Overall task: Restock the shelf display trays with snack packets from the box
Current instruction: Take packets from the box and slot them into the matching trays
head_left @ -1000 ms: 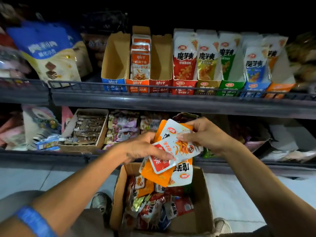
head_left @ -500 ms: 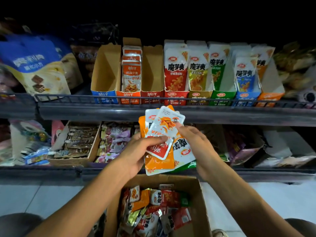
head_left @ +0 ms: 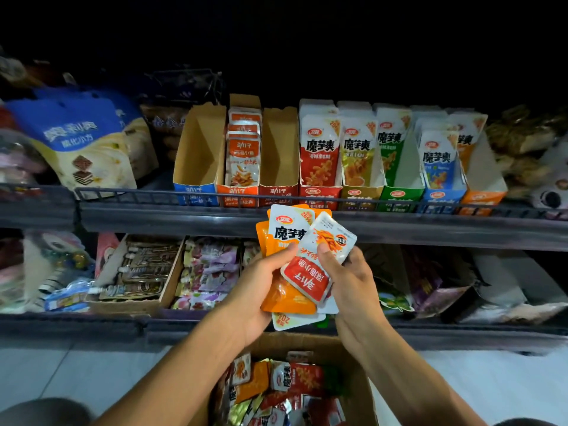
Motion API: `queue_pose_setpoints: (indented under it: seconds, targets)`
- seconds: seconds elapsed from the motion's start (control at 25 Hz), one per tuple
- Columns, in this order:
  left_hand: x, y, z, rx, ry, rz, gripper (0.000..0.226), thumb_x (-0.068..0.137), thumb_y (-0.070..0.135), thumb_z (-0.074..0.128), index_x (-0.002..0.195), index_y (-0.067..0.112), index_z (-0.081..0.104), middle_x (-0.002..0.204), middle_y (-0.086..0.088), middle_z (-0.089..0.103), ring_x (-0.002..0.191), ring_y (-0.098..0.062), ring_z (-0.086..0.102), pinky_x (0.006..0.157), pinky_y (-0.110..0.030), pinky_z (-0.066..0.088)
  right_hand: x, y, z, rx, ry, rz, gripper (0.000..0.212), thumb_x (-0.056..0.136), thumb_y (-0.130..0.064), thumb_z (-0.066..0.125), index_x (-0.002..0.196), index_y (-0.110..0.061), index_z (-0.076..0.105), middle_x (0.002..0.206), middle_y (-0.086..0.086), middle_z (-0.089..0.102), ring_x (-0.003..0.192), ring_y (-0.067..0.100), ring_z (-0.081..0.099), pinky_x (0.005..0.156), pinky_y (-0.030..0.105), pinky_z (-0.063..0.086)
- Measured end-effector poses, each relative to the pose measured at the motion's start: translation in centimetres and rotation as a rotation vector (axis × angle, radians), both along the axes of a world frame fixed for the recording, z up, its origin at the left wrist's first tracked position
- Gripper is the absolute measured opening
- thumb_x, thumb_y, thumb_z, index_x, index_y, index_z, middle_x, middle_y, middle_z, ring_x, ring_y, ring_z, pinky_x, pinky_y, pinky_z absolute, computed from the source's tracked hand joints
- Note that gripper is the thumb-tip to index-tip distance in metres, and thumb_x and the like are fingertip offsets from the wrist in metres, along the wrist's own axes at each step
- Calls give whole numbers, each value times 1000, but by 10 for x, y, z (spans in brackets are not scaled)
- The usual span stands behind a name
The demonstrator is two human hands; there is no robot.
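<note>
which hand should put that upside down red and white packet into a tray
Right, probably. The right hand already pinches the red-and-white packet on top, while the left hand is full, holding the stack of packets.

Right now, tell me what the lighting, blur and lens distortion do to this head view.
Head view: the top band above the upper shelf is black, unlit. The shelf rails bow, so wide-angle distortion is plain. Print on the packets in the left hand and right hand reads sharp; the box at the bottom edge is softer.
</note>
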State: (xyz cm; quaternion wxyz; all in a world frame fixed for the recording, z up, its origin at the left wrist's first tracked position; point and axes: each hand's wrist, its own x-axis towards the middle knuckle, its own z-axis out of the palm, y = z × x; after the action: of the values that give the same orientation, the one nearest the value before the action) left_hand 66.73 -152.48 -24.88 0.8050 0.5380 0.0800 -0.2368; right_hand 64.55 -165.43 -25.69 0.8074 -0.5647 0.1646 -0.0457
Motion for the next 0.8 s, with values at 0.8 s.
queue_pose_setpoints:
  seconds: [0.8]
  targets:
    - [18,7,6,55,-73,197,40,77,10,80,113,22,67,97,-4,78,84,-24,76,67,-38,60,5,-23,31,-495,-93,454,43,86,-20,72,121,-41,57,99,-7,75,78,17,74,48,27,54]
